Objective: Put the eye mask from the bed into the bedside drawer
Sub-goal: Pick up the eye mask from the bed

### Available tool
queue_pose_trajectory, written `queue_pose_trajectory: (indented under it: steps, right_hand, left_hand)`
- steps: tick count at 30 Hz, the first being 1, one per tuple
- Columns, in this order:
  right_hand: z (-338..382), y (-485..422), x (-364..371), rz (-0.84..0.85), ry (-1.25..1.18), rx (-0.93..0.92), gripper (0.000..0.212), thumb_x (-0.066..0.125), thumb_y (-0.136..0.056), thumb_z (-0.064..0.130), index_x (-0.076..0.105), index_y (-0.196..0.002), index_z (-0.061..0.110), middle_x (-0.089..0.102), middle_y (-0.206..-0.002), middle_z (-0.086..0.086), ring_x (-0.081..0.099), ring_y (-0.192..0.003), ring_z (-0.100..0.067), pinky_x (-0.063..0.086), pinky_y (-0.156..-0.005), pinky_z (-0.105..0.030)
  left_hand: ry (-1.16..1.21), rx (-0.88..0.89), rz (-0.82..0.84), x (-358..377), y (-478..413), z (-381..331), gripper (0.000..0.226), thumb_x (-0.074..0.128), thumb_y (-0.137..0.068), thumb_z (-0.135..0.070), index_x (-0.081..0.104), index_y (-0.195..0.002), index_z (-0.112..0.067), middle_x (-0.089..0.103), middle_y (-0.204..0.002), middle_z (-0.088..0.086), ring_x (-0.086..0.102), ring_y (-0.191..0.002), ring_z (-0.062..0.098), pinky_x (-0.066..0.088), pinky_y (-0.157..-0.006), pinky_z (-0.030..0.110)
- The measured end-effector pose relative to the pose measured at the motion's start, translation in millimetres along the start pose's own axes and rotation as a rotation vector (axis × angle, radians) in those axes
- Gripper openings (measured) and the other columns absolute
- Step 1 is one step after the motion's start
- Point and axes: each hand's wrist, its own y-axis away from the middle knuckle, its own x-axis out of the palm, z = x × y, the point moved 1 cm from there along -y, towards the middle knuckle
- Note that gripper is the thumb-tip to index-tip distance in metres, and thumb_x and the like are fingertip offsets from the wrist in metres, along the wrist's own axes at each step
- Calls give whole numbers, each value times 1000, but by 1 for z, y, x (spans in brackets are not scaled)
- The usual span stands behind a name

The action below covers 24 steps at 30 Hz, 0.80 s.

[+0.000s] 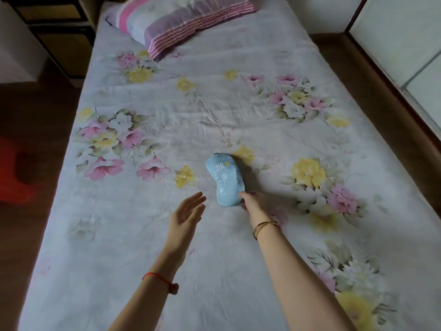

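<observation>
A light blue eye mask point(224, 179) with white lettering lies on the floral bed sheet point(214, 103), near the middle of the bed. My right hand point(253, 204) pinches its near end, thumb on top and fingers at the edge. My left hand point(187, 212) hovers open just left of the mask, fingers apart and holding nothing. A dark bedside cabinet with drawers point(59, 32) stands at the far left by the head of the bed; its drawers look closed.
A striped pink and purple pillow point(181, 22) lies at the head of the bed. A red stool point(14, 173) stands on the dark floor to the left. A wardrobe with pale panels point(405, 44) runs along the right side.
</observation>
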Motion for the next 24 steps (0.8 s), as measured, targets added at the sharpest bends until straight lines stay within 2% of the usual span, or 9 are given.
queue_pose_trajectory:
  steps: [2, 4, 6, 10, 13, 15, 19, 22, 24]
  right_hand:
    - [-8, 22, -12, -6, 1, -89, 15, 61, -79, 10, 62, -69, -1, 61, -72, -10, 59, -72, -30, 50, -70, -38]
    - [-22, 52, -31, -53, -51, -125, 18, 61, -80, 7, 54, -63, 9, 55, -67, -5, 53, -75, -28, 52, -73, -43]
    - [-41, 84, -50, -44, -129, -72, 18, 60, -82, 5, 54, -68, 13, 58, -75, -6, 57, -79, -26, 57, -82, -49]
    - [-88, 148, -83, 2, -243, 50, 8, 59, -86, 3, 61, -82, 11, 63, -96, -13, 64, -95, -30, 58, -85, -43]
    - [-113, 192, -101, -26, -190, 15, 4, 61, -85, 4, 62, -86, 7, 65, -97, -12, 65, -95, -29, 59, -84, -42]
    - [-122, 220, -107, -53, -103, -54, 4, 63, -84, 7, 65, -88, 5, 68, -92, -10, 67, -93, -29, 61, -81, -41]
    - [-127, 269, -105, -56, 42, -218, 5, 66, -84, 15, 68, -87, 11, 73, -85, -1, 68, -80, -7, 56, -71, -25]
    - [-127, 296, -92, 28, 89, -283, 13, 69, -86, 23, 71, -95, 13, 75, -89, 2, 69, -84, -3, 53, -73, -16]
    - [-129, 306, -81, 97, 108, -266, 18, 67, -88, 29, 72, -96, 15, 75, -92, 2, 68, -89, -5, 53, -76, -17]
  left_hand:
    - [-12, -4, 9, 0, 15, -3, 29, 58, -98, -12, 63, -125, -24, 71, -126, -1, 64, -122, 18, 50, -105, 38]
    - [-25, -25, 26, 1, 36, -5, 29, 58, -98, -12, 63, -124, -25, 70, -125, -2, 64, -123, 18, 49, -106, 38]
    - [-44, -56, 56, 4, 62, -7, 30, 58, -98, -13, 62, -126, -24, 69, -128, -1, 63, -124, 19, 48, -109, 40]
    - [-113, -111, 123, 11, 114, 4, 34, 58, -99, -12, 61, -133, -16, 67, -132, 2, 63, -125, 20, 48, -109, 39]
    - [-209, -143, 197, 17, 149, 21, 42, 62, -97, -12, 58, -139, -12, 64, -137, 3, 61, -127, 21, 49, -102, 29]
    - [-277, -162, 270, 21, 171, 32, 49, 65, -94, -13, 54, -142, -13, 59, -143, 0, 58, -130, 21, 47, -102, 30]
    - [-348, -168, 370, 22, 204, 44, 60, 75, -87, -18, 53, -144, -19, 58, -139, -6, 58, -123, 17, 51, -92, 19]
    - [-400, -93, 298, 15, 219, 50, 54, 73, -86, -7, 58, -137, -11, 65, -128, 2, 66, -109, 19, 53, -80, 11]
    - [-420, -133, 176, 4, 222, 57, 37, 66, -89, -4, 63, -126, -5, 71, -114, 12, 70, -100, 30, 58, -80, 27]
